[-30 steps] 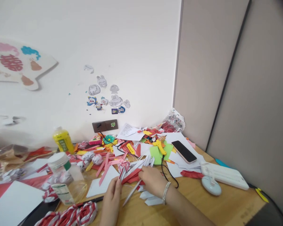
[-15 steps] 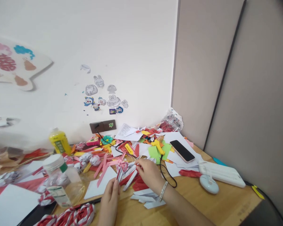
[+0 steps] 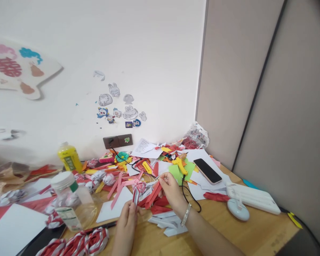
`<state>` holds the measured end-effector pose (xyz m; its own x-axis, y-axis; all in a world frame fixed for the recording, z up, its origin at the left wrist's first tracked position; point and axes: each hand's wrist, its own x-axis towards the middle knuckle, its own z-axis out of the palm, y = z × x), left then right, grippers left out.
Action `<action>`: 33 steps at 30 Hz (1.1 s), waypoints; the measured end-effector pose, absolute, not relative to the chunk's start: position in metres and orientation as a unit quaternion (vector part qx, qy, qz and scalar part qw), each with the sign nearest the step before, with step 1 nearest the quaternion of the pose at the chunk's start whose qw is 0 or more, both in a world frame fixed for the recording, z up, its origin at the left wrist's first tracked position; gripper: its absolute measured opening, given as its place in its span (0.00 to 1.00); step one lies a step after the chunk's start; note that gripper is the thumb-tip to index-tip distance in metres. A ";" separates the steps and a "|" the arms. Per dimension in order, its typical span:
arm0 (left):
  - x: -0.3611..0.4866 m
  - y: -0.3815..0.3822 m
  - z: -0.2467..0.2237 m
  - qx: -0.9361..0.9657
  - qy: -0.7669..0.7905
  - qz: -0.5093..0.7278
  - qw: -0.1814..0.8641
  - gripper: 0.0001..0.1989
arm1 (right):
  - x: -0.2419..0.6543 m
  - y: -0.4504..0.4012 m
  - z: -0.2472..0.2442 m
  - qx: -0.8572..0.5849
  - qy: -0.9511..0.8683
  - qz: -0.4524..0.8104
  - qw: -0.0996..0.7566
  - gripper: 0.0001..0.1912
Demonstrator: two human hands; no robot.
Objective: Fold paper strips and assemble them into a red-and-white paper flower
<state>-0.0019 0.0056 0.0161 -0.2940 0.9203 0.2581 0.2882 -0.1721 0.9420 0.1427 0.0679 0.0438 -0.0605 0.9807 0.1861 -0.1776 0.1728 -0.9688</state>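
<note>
My left hand [image 3: 128,217] is closed on a narrow folded paper strip, red and white [image 3: 135,196], which points upward. Just behind that strip lies a pink and white paper rosette [image 3: 140,186]. The fingertips of my right hand [image 3: 170,188] pinch the upper end of a red paper strip [image 3: 153,194], which slants down to the left. Beneath my right hand more red strips [image 3: 161,209] lie in a pile, with white folded strips [image 3: 164,223] in front of them on the wooden table [image 3: 146,241].
A clear jar [image 3: 72,202] and twisted red-white paper coils [image 3: 77,243] stand to the left, a yellow bottle [image 3: 69,157] behind. Further right are a yellow glue gun [image 3: 180,166] with its cable, a phone [image 3: 208,170], a white power bank-like block [image 3: 253,197] and a pale blue mouse-shaped object [image 3: 238,209].
My right hand has shifted slightly up and right, and a red strip now shows in its fingers. My left hand keeps its grip; the view has shifted slightly.
</note>
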 end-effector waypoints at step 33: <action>-0.004 0.008 0.018 0.500 0.550 0.587 0.322 0.17 | 0.143 0.071 0.041 -0.380 -0.514 0.524 0.563 0.07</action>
<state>-0.0038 0.0076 0.0181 -0.2926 0.9273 0.2334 0.1725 -0.1889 0.9667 0.1431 0.0712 0.0407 -0.0768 0.9806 0.1801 -0.2001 0.1618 -0.9663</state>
